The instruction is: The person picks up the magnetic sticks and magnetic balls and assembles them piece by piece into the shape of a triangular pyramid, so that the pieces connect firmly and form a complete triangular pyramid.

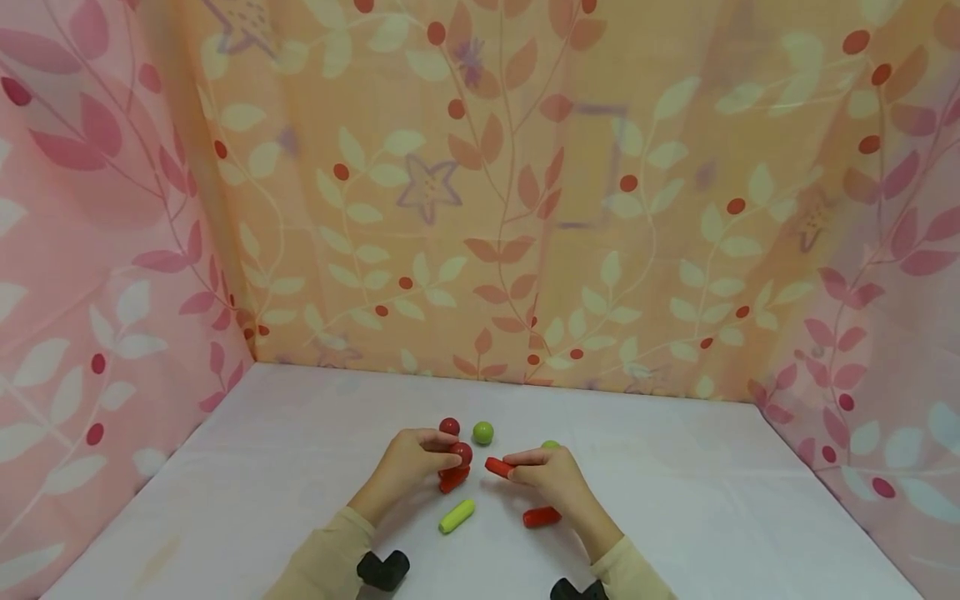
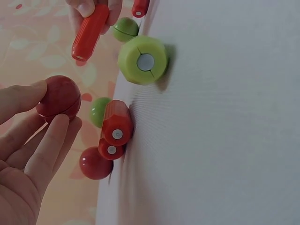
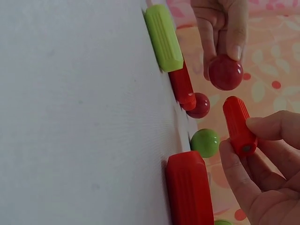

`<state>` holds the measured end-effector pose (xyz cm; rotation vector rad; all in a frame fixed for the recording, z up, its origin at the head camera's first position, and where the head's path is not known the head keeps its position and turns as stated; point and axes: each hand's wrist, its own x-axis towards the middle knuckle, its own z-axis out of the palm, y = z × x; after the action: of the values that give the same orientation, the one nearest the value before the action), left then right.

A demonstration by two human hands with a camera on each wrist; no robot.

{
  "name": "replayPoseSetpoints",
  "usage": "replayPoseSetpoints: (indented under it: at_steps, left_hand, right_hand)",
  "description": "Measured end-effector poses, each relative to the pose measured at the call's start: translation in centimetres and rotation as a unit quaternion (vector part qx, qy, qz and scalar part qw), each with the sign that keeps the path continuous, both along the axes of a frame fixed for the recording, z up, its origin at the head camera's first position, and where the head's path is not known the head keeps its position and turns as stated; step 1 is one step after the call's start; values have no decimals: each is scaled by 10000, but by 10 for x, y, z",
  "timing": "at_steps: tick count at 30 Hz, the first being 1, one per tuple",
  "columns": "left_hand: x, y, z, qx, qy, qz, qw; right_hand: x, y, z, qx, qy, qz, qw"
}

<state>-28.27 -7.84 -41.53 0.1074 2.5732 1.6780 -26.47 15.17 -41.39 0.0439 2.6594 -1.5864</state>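
My left hand (image 1: 405, 462) pinches a shiny red ball (image 2: 60, 96) between thumb and fingertips, off the table. Facing it, my right hand (image 1: 553, 482) holds a short ribbed red stick (image 3: 238, 125) with a small round dot in its end. Ball and stick are apart, with a small gap between them. Below the left hand, two more red sticks (image 2: 117, 123) lie side by side, with another red ball (image 2: 96, 163) next to them. A lime-green stick (image 1: 457, 517) lies nearer to me. Under the right hand rests one more red stick (image 1: 542, 517).
A green ball (image 1: 483, 432) stands behind the hands on the white table (image 1: 697, 500). A second green ball (image 1: 551, 444) is partly hidden behind the right hand. Patterned curtains (image 1: 510, 208) enclose the back and both sides. Black wrist mounts (image 1: 384, 571) sit by the sleeves.
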Motion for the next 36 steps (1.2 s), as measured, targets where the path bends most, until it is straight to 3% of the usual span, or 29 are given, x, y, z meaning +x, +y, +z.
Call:
replayPoseSetpoints:
  at_steps: [13, 36]
  left_hand:
    - [-1, 1, 0, -3, -94, 9, 10000]
    - [3, 6, 5, -138, -26, -199, 9997]
  right_hand:
    - [3, -3, 7, -264, 89, 116, 9995]
    - [3, -2, 5, -386, 1, 272, 9989]
